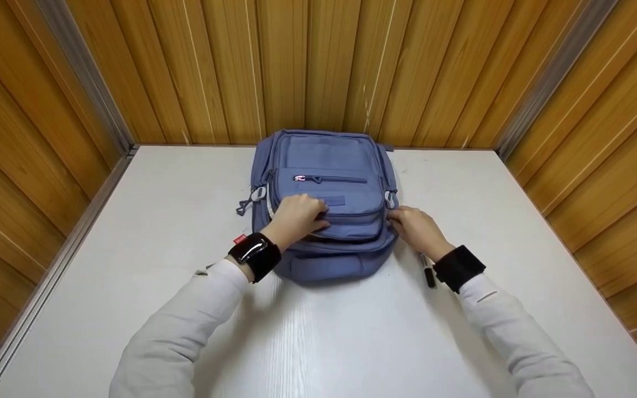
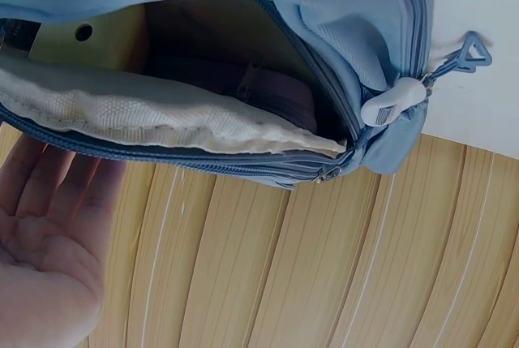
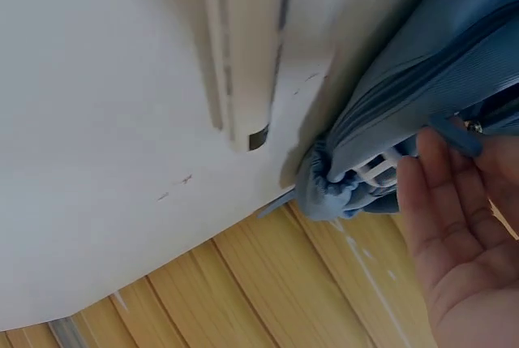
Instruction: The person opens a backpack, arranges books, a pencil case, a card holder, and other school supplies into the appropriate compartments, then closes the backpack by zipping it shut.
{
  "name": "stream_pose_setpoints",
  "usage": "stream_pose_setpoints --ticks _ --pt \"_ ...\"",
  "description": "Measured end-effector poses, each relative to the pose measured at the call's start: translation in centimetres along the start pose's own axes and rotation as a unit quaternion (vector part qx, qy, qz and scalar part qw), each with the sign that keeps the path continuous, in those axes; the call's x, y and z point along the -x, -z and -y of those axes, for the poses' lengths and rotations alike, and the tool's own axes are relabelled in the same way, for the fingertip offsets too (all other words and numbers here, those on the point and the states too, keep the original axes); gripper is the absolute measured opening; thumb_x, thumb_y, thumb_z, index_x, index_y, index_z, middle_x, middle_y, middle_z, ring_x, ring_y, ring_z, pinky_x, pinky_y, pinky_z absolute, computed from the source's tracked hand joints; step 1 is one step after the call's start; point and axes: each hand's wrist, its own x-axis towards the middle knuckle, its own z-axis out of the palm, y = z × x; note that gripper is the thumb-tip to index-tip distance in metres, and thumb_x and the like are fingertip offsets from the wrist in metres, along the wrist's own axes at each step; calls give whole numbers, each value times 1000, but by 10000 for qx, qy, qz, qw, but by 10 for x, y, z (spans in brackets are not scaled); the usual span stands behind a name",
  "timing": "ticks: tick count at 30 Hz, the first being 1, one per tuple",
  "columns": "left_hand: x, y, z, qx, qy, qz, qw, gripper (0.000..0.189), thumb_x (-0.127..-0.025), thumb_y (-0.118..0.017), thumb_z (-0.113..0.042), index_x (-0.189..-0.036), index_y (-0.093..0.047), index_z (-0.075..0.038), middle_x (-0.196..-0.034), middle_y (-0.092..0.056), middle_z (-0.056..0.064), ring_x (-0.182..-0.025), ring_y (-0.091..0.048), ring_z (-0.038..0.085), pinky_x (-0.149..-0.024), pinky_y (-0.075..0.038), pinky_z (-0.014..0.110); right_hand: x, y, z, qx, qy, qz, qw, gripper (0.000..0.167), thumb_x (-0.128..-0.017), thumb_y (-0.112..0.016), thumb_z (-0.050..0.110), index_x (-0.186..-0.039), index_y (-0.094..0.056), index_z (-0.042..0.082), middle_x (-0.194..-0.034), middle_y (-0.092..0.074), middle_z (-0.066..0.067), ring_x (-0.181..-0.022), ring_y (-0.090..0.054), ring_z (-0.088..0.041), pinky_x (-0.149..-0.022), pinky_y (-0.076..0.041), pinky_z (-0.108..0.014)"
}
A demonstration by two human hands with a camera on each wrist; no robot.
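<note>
A blue backpack (image 1: pixel 327 152) lies on the table, its front pocket unzipped on the left side. My left hand (image 1: pixel 297 216) grips the edge of the pocket's front panel, fingers along the outside in the left wrist view. Inside the gaping pocket are a yellow thing with a round hole (image 2: pixel 101 40) and a dark zippered pouch (image 2: pixel 280 100), both partly hidden. At the bag's right side, my right hand (image 1: pixel 418 229) pinches a blue zipper pull (image 3: pixel 456 137) between thumb and fingertips. The metal slider shows right beside it.
A pen with a black cap (image 1: pixel 429 276) lies on the white table (image 1: pixel 186 182) under the right wrist. White strap buckles (image 1: pixel 258 194) sit on the bag's sides. Wood-patterned walls (image 1: pixel 329 66) stand behind and beside the table.
</note>
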Motion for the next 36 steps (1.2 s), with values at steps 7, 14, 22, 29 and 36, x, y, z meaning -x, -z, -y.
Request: stream_pose_setpoints --ticks 7,14,22,29,36 --pt "0 -3 1 21 29 -8 10000 25 -89 -78 -32 -95 -77 -8 -91 -78 14 -81 -75 35 -67 -61 51 17 4 22 105 135 56 9998 9 -94 -68 3 -96 -75 0 -87 -72 -14 -84 -71 -34 -75 -59 -50" --pt "2 -5 1 69 23 -135 9999 24 -88 -79 -31 -93 -77 -7 -90 -78 14 -80 -76 35 -66 -60 52 28 6 43 -4 179 12 9998 9 -91 -67 -2 -93 -76 -1 -85 -72 -14 -81 -71 -32 -73 -59 -47" --pt "3 -4 0 109 -22 -254 9996 24 -88 -80 -30 -95 -77 -7 -91 -79 14 -81 -76 36 -65 -59 53 35 1 64 -470 5 -221 9987 10 -90 -69 -1 -95 -77 -4 -87 -74 -15 -81 -73 -30 -75 -60 -45" --pt "3 -5 1 102 8 -230 9997 25 -88 -79 -31 -91 -76 -6 -88 -78 14 -79 -75 36 -65 -60 53 39 -6 80 -847 -117 -464 9953 9 -90 -70 1 -95 -77 -3 -90 -76 -15 -83 -74 -30 -76 -61 -45" --pt "2 -6 1 95 34 -202 9997 25 -89 -79 -31 -91 -75 -6 -89 -79 14 -80 -75 37 -65 -60 53 36 -13 98 -1266 -130 -613 9900 10 -90 -70 0 -97 -77 -2 -92 -77 -15 -79 -72 -23 -72 -60 -35"
